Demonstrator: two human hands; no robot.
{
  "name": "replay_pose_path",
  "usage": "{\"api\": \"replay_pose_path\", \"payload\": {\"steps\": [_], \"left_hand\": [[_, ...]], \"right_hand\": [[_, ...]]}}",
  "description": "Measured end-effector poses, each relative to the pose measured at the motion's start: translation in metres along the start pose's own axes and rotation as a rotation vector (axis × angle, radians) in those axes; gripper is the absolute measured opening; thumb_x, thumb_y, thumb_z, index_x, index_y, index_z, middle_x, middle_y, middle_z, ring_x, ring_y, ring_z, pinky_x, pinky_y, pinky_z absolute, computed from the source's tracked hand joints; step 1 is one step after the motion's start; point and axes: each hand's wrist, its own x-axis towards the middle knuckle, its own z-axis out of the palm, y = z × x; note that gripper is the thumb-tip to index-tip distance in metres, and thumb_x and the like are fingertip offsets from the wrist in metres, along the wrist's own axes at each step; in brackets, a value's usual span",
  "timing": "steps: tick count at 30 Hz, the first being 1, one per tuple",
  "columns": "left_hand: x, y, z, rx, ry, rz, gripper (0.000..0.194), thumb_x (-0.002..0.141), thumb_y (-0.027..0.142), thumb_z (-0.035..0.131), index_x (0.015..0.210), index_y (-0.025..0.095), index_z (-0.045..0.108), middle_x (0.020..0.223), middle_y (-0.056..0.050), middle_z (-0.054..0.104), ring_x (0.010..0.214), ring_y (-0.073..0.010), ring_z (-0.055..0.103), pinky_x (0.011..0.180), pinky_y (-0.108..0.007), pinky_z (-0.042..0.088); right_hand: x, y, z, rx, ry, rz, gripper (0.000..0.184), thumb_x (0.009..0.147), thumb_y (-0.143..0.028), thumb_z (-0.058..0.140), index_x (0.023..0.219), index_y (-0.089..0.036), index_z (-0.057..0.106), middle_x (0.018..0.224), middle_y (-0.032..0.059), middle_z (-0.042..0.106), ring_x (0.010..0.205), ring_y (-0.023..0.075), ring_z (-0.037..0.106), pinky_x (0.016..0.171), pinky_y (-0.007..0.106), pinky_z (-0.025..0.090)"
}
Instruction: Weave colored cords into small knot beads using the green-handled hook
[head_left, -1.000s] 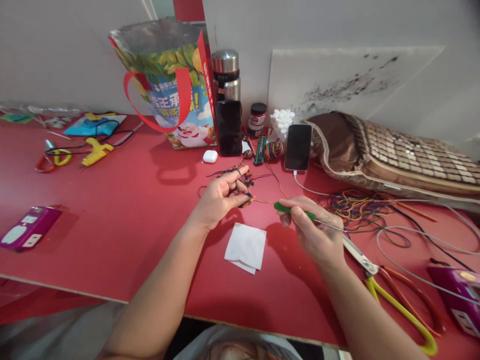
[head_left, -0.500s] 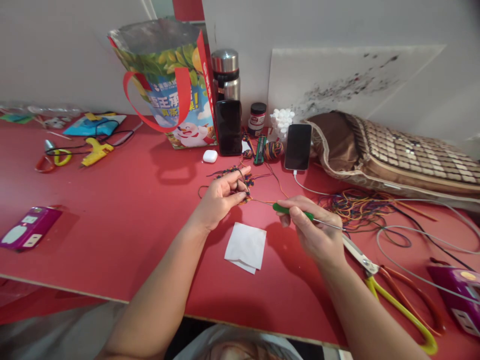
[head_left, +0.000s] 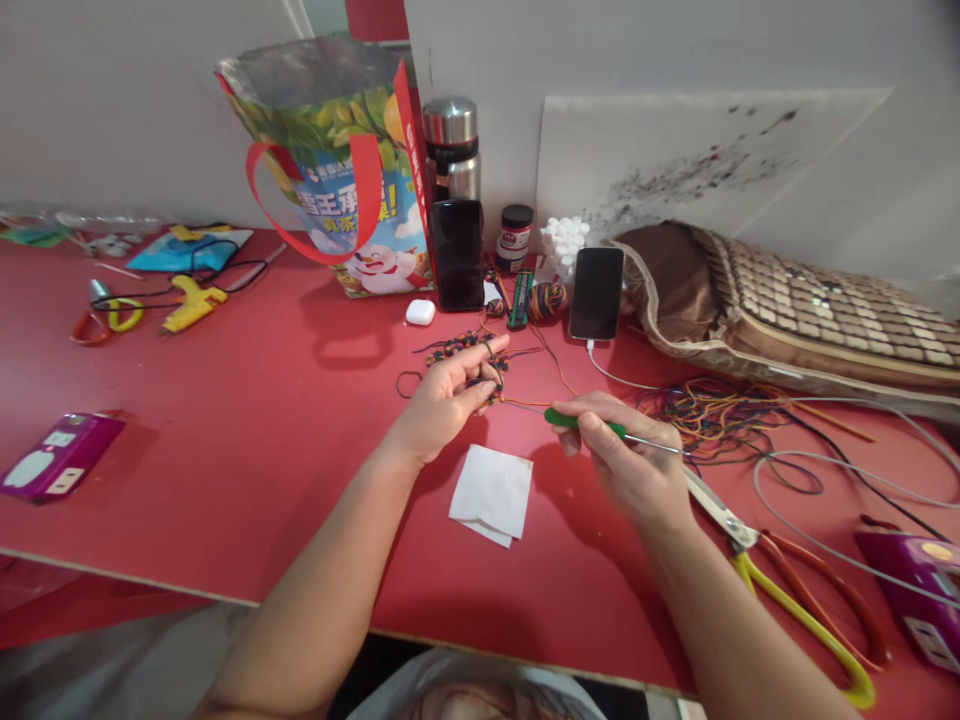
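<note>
My left hand (head_left: 439, 410) pinches a small piece of multicoloured crochet work (head_left: 450, 348) between thumb and fingers. A dark strand of yarn passes over its outstretched index finger. In my right hand (head_left: 637, 455) is a thin metal crochet hook with a green grip (head_left: 560, 417), held like a pen. Its shaft points left toward the work beside my left thumb; whether the tip sits in a stitch is too small to tell. An orange strand runs alongside the shaft. Below the hands lies a folded white paper napkin (head_left: 491, 492).
Large scissors (head_left: 742, 535) with red and yellow handles lie by my right forearm. Tangled yarn (head_left: 712, 415) and a cable are beyond them. Two phones (head_left: 457, 255), a yarn ball (head_left: 549, 300) and a white earbud case (head_left: 420, 313) stand behind. A yellow glue gun (head_left: 193, 303) lies left.
My left hand has shifted slightly right, uncovering more of the crochet work on its left side. My right hand and the hook have barely moved, a touch to the left.
</note>
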Motion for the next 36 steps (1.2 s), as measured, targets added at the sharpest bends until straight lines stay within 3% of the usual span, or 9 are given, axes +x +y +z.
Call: {"api": "replay_pose_path", "payload": {"steps": [6,11,15,22,32,36], "left_hand": [[-0.002,-0.007,0.018,-0.093,0.014,0.030,0.065,0.087,0.022,0.076,0.151,0.021,0.063,0.089,-0.001,0.059,0.077,-0.0120,0.051,0.071,-0.029,0.040],[-0.005,-0.016,0.040,-0.217,0.071,0.045,0.062,0.087,0.027,0.079,0.148,0.023,0.066,0.093,-0.001,0.059,0.077,-0.0119,0.053,0.070,-0.028,0.042],[-0.004,-0.018,0.045,-0.283,0.127,0.073,0.060,0.086,0.027,0.081,0.144,0.026,0.068,0.094,-0.001,0.062,0.075,-0.0108,0.053,0.072,-0.028,0.044],[-0.007,-0.011,0.045,-0.251,0.156,0.027,0.077,0.076,0.025,0.089,0.149,0.024,0.065,0.090,0.001,0.062,0.084,-0.0134,0.060,0.077,-0.028,0.047],[-0.009,-0.005,0.045,-0.143,0.167,0.075,0.076,0.077,0.023,0.086,0.150,0.027,0.064,0.077,0.005,0.058,0.074,-0.0118,0.053,0.075,-0.028,0.046],[-0.009,-0.008,0.045,-0.179,0.175,0.063,0.078,0.075,0.024,0.088,0.149,0.026,0.065,0.077,0.005,0.060,0.075,-0.0126,0.058,0.074,-0.028,0.047]], "right_hand": [[0.005,-0.004,0.010,0.193,0.148,0.112,0.019,0.085,-0.044,0.086,0.093,-0.026,0.089,0.077,0.0058,0.077,0.060,0.0156,0.062,0.060,0.033,0.051],[0.005,-0.004,0.018,0.260,0.236,0.145,0.023,0.084,-0.047,0.086,0.094,-0.026,0.088,0.070,0.0037,0.075,0.058,0.0140,0.059,0.060,0.032,0.051],[0.006,-0.001,0.019,0.279,0.300,0.152,0.025,0.084,-0.047,0.086,0.094,-0.025,0.086,0.074,0.0041,0.075,0.059,0.0133,0.059,0.060,0.031,0.052],[0.006,0.000,0.018,0.318,0.269,0.175,0.021,0.090,-0.044,0.081,0.097,-0.025,0.085,0.074,0.0031,0.073,0.059,0.0119,0.056,0.059,0.029,0.050],[0.004,0.000,0.019,0.270,0.284,0.134,0.019,0.093,-0.043,0.078,0.097,-0.026,0.086,0.076,0.0036,0.074,0.059,0.0121,0.054,0.061,0.030,0.050],[0.006,-0.003,0.019,0.291,0.264,0.166,0.019,0.089,-0.042,0.081,0.095,-0.026,0.086,0.072,0.0033,0.073,0.058,0.0124,0.054,0.059,0.030,0.049]]}}
